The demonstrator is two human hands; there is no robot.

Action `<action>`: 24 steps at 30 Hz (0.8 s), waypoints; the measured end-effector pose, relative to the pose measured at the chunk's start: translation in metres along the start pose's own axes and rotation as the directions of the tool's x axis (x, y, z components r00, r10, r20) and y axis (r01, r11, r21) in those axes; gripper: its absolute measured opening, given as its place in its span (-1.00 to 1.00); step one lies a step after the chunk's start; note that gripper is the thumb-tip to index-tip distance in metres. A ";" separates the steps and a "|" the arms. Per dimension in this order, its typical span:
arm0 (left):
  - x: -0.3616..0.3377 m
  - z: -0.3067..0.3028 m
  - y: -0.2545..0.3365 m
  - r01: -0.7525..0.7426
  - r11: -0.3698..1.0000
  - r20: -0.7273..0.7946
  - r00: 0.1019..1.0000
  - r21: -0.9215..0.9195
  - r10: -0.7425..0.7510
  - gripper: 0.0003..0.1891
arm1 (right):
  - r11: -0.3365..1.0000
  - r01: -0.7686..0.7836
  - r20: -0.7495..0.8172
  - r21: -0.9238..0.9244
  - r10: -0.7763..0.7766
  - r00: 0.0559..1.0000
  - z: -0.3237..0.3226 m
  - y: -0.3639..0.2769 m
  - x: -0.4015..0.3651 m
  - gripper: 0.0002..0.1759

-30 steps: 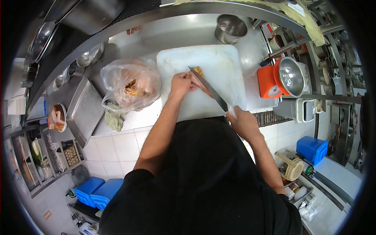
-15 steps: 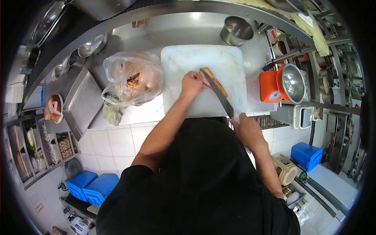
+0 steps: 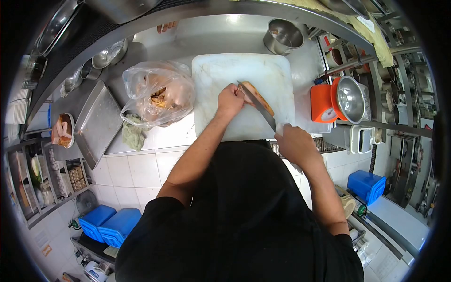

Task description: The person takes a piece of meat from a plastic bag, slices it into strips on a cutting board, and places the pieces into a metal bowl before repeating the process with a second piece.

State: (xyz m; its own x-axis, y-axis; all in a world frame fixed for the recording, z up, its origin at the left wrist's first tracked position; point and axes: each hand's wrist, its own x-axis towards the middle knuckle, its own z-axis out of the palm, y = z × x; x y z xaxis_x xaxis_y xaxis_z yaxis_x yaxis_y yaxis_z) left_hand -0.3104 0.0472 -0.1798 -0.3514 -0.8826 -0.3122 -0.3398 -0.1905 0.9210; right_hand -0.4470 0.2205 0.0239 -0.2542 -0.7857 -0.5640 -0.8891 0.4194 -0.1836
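Note:
A long browned piece of food (image 3: 259,96) lies slantwise on the white cutting board (image 3: 216,66). My left hand (image 3: 230,101) is closed at its upper left side, with the fingertips bent against it. In my closed right hand (image 3: 296,143) is the handle of a large knife (image 3: 264,112). The blade lies along the left side of the piece, its tip near my left fingers. Left of the board stands a clear plastic bag (image 3: 159,91) with pale and browned food inside.
A green cloth (image 3: 133,134) and a metal tray (image 3: 98,122) lie at the left, beside a bowl of meat (image 3: 63,130). A metal pot (image 3: 283,36) stands behind the board. An orange scale (image 3: 323,103) with a metal bowl is at the right. Another person's fingers (image 3: 167,27) show at the back.
My right hand has moved slightly up and the knife has slid up along the piece, its tip now nearer my left fingers. My left hand has hardly moved.

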 end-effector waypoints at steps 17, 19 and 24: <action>0.003 0.005 -0.014 -0.063 0.995 -0.083 0.994 0.082 0.070 -0.84 | 0.993 -0.084 0.120 -0.081 0.094 0.988 -0.022 0.004 -0.031 -0.59; 0.003 0.004 -0.014 -0.074 0.987 -0.088 0.992 0.143 0.087 -0.85 | 0.993 -0.048 0.091 -0.107 0.058 0.994 -0.019 0.008 -0.035 -0.58; -0.004 0.004 -0.014 -0.016 0.997 -0.075 0.997 -0.070 0.011 -0.82 | 0.999 0.005 0.068 -0.046 -0.002 0.998 -0.012 0.013 -0.035 -0.58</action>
State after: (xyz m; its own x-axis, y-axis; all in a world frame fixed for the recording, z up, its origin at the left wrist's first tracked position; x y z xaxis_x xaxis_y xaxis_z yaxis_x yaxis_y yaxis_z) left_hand -0.3077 0.0555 -0.1923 -0.2886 -0.9145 -0.2835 -0.2720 -0.2056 0.9401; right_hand -0.4540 0.2478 0.0512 -0.2259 -0.7538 -0.6170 -0.9070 0.3939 -0.1491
